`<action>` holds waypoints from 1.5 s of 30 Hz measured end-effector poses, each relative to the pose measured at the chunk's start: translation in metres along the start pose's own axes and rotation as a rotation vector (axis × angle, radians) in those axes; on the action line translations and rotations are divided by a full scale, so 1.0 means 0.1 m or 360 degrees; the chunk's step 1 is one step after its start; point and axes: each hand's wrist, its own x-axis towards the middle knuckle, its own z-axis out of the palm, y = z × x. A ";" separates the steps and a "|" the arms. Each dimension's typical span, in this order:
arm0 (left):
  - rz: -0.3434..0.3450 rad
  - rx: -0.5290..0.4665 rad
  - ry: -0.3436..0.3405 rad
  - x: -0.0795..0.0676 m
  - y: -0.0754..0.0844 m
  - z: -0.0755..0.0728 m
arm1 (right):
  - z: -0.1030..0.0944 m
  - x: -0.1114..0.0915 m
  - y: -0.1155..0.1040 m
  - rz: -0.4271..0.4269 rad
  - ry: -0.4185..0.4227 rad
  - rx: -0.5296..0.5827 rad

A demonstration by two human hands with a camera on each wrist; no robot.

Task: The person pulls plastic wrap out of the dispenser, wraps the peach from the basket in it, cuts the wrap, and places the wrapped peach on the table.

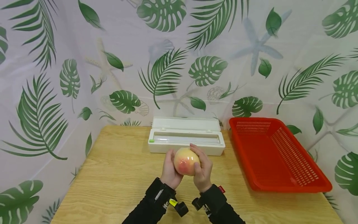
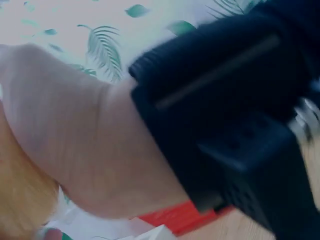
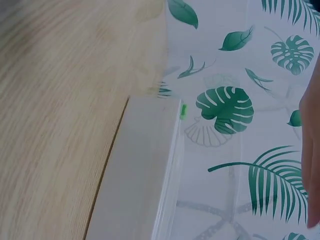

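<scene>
A large peach [image 1: 185, 162], pale yellow with a pink-red blush and a glossy surface, is held up between both hands in the head view. My left hand [image 1: 170, 174] cups its left side and underside. On the other side my right hand [image 1: 204, 169] grips it, with fingers over the top right and the thumb against the front. In the left wrist view the peach [image 2: 22, 195] shows at the lower left, beside the base of the hand. Only an edge of the right hand [image 3: 312, 155] appears in the right wrist view; the peach is out of sight there.
Just behind the hands stands a long white cling film dispenser [image 1: 185, 149], its lid [image 1: 185, 123] raised and a roll inside. A red plastic basket [image 1: 279, 161] sits at the right of the wooden table [image 1: 112, 174]. Leaf-patterned cloth [image 1: 173, 87] hangs behind.
</scene>
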 end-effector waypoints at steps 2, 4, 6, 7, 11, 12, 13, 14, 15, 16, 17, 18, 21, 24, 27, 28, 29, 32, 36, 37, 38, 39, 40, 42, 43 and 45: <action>-0.0030 -0.0027 0.0044 -0.01 0.00 0.02 | 0.03 -0.02 0.00 0.0027 0.0040 0.0040; -0.0059 -0.0036 0.0064 -0.02 0.01 0.03 | 0.05 -0.04 -0.01 0.0068 0.0067 0.0082; -0.0079 -0.0047 0.0078 -0.03 0.01 0.03 | 0.07 -0.05 -0.01 0.0108 0.0091 0.0111; -0.0082 -0.0055 0.0084 -0.03 0.02 0.04 | 0.08 -0.05 -0.02 0.0122 0.0099 0.0122; -0.0060 -0.0080 0.0106 -0.04 0.02 0.06 | 0.12 -0.03 -0.05 0.0148 0.0144 0.0166; -0.0050 -0.0079 0.0108 -0.04 0.02 0.07 | 0.12 -0.03 -0.05 0.0153 0.0160 0.0178; -0.0044 -0.0076 0.0115 -0.04 0.02 0.07 | 0.13 -0.02 -0.06 0.0161 0.0174 0.0182; -0.0038 -0.0070 0.0120 -0.04 0.03 0.07 | 0.13 -0.02 -0.07 0.0166 0.0183 0.0183; -0.0035 -0.0059 0.0117 -0.03 0.02 0.07 | 0.13 -0.02 -0.07 0.0182 0.0182 0.0182; -0.0039 -0.0053 0.0120 -0.03 0.03 0.07 | 0.12 -0.02 -0.07 0.0211 0.0176 0.0197; -0.0049 -0.0045 0.0106 -0.03 0.03 0.06 | 0.11 -0.02 -0.07 0.0258 0.0160 0.0225; -0.0052 -0.0047 0.0063 -0.03 0.04 0.05 | 0.10 -0.02 -0.07 0.0316 0.0134 0.0254; -0.0059 -0.0068 -0.0104 -0.02 0.06 0.01 | 0.05 0.02 -0.09 0.0582 0.0060 0.0441; -0.0042 -0.0112 -0.0251 -0.01 0.07 -0.02 | -0.01 0.08 -0.14 0.0803 0.0023 0.0598; 0.0010 -0.0152 -0.0242 0.00 0.05 -0.02 | -0.07 0.10 -0.15 0.0809 -0.0071 0.0576; 0.0023 -0.0164 -0.0221 0.00 0.04 -0.01 | -0.08 0.09 -0.14 0.0760 -0.0114 0.0529; 0.0026 -0.0178 -0.0188 0.00 0.03 0.00 | -0.09 0.08 -0.13 0.0688 -0.0156 0.0462; -0.0025 -0.0194 -0.0123 -0.02 0.03 0.02 | -0.11 0.06 -0.08 0.0423 -0.0227 0.0252; -0.0168 -0.0150 -0.0120 -0.08 0.05 0.05 | -0.11 0.07 -0.03 0.0073 -0.0295 0.0148; -0.0185 -0.0138 -0.0135 -0.09 0.05 0.05 | -0.10 0.07 -0.03 0.0007 -0.0313 0.0135; -0.0208 -0.0131 -0.0152 -0.10 0.06 0.06 | -0.09 0.08 -0.03 -0.0052 -0.0325 0.0117; -0.0220 -0.0121 -0.0169 -0.11 0.07 0.06 | -0.08 0.08 -0.03 -0.0102 -0.0324 0.0097; -0.0232 -0.0123 -0.0173 -0.12 0.08 0.07 | -0.07 0.09 -0.03 -0.0146 -0.0307 0.0065; -0.0229 -0.0123 -0.0182 -0.14 0.09 0.08 | -0.04 0.09 -0.05 -0.0213 -0.0253 0.0001; -0.0223 -0.0129 -0.0179 -0.15 0.09 0.07 | -0.03 0.09 -0.05 -0.0235 -0.0226 -0.0011; -0.0196 -0.0144 -0.0172 -0.17 0.10 0.07 | 0.01 0.09 -0.06 -0.0266 -0.0169 -0.0015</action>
